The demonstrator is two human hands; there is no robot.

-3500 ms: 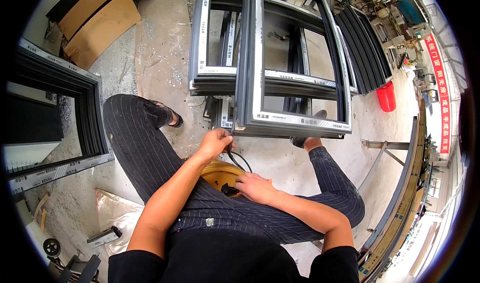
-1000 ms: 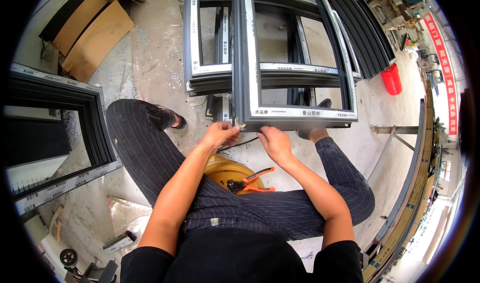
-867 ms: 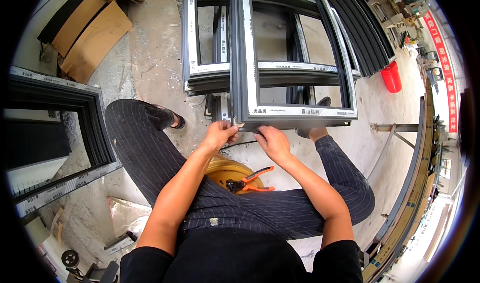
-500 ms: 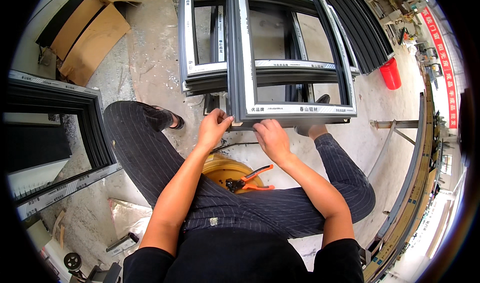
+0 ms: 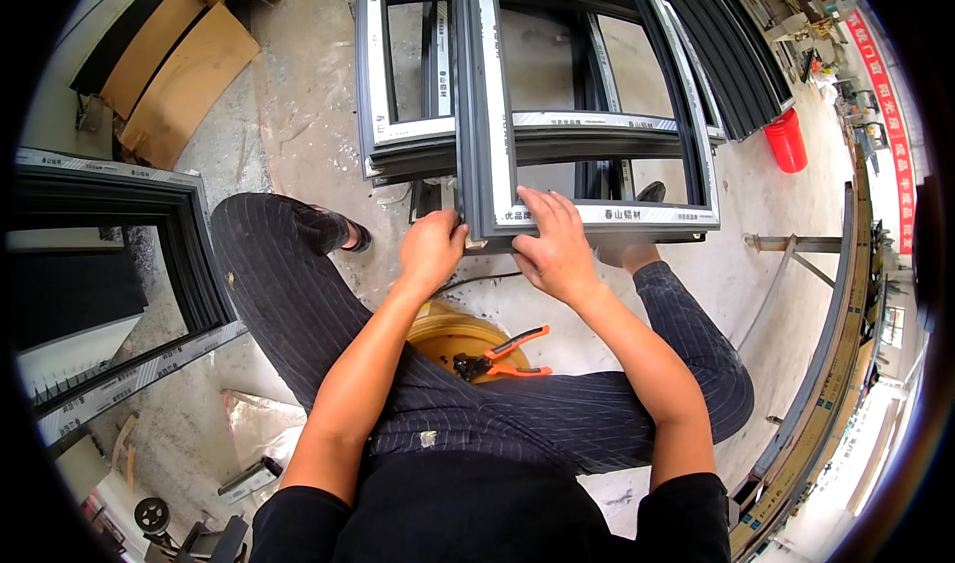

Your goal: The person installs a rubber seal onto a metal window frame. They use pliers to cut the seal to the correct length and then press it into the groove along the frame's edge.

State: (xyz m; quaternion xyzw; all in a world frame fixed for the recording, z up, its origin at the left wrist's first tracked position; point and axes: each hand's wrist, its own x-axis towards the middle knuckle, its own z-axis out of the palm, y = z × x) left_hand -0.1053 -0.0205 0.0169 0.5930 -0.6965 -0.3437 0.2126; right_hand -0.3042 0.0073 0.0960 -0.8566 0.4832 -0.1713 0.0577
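Observation:
A dark grey window frame [image 5: 484,115] with white protective film strips lies on top of a stack of similar frames [image 5: 418,130], its near corner toward me. My left hand [image 5: 434,247] is closed at the near left corner, fingers against the outer side; whatever lies under its fingertips is hidden. Across the frame's near bar goes my right hand [image 5: 557,245], fingers on the filmed top face and thumb at the front edge, gripping the bar. Between my thighs, orange-handled pliers [image 5: 502,352] with a black head rest at a yellow round bucket [image 5: 438,336].
More stacked frames [image 5: 199,265] stand at the left. Behind them an opened cardboard box [image 5: 189,76] leans on the wall. A red bucket [image 5: 786,141] stands beside dark profiles [image 5: 721,56] at the far right. Long profiles on a rack [image 5: 816,384] run along the right.
My right hand has shifted from pinching at the front edge to laying its fingers over the near bar. My left hand has curled closer at the corner. The view has shifted slightly.

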